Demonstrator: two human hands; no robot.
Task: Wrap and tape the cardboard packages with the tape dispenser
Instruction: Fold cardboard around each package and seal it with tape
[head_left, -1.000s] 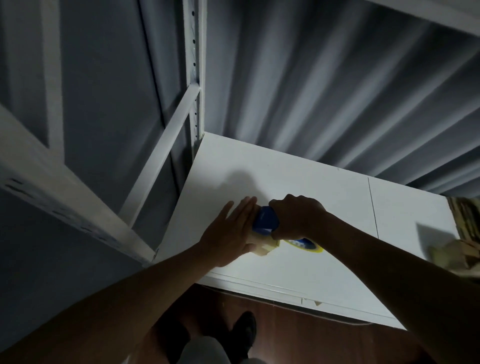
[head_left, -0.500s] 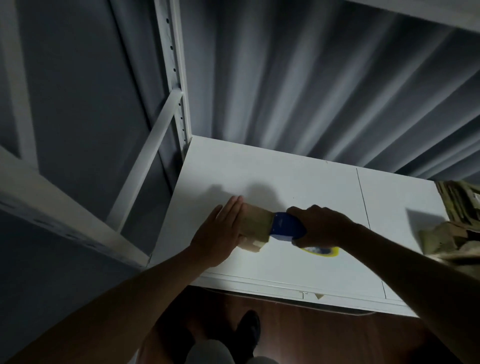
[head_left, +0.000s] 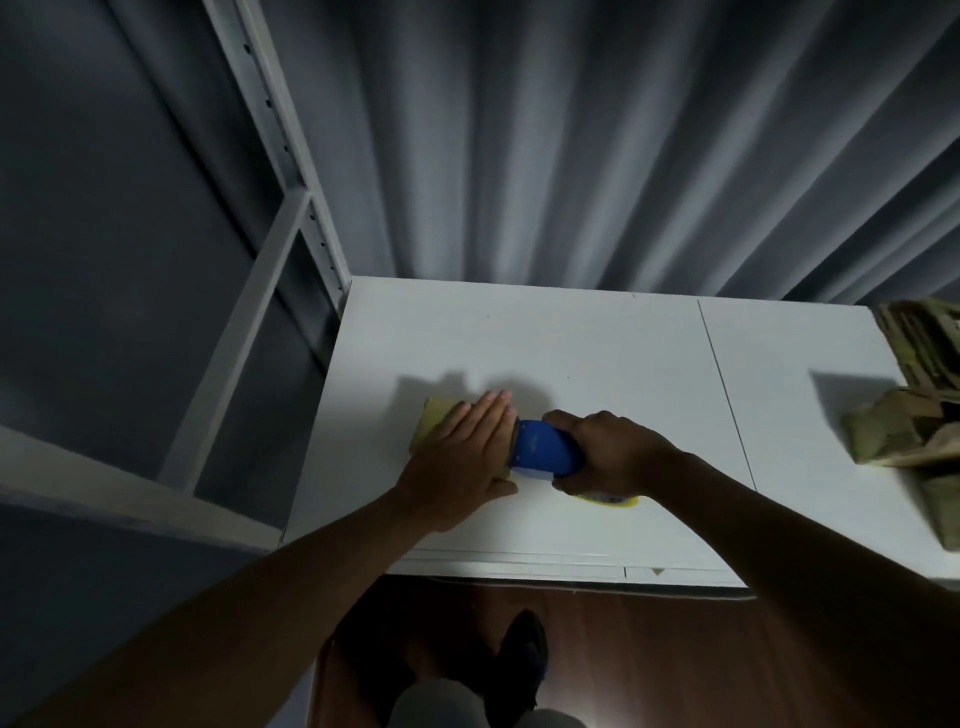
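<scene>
At lower centre of the frame my left hand lies flat, fingers straight, pressing the small tan cardboard package onto the white worktop. Just right, my right hand grips the blue tape dispenser, touching the package's right end. The package's long axis seems to run left-right, so I'd pull rightward.

white table, grey curtain, metal shelving

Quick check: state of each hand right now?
Left hand: open, flat on the small brown cardboard package.
Right hand: gripping the blue tape dispenser.
</scene>
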